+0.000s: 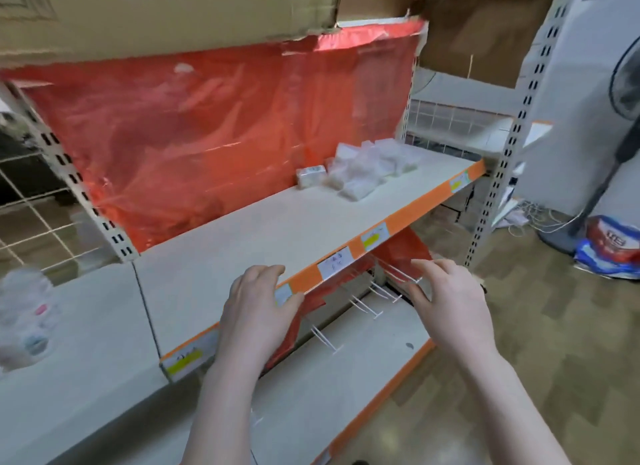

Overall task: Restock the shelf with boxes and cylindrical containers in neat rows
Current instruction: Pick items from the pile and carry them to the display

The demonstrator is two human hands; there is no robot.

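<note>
Both hands are empty, fingers loosely spread: the left hand [258, 310] at the shelf [242, 243] front edge, the right hand [446, 302] just off it. Clear boxes [367, 170] sit jumbled at 1 o'clock. Likely next: reach there and straighten them into rows.

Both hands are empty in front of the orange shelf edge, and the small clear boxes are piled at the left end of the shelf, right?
Not quite. The head view shows the clear boxes piled toward the right end of the shelf. The rest holds: left hand and right hand are empty.
</note>
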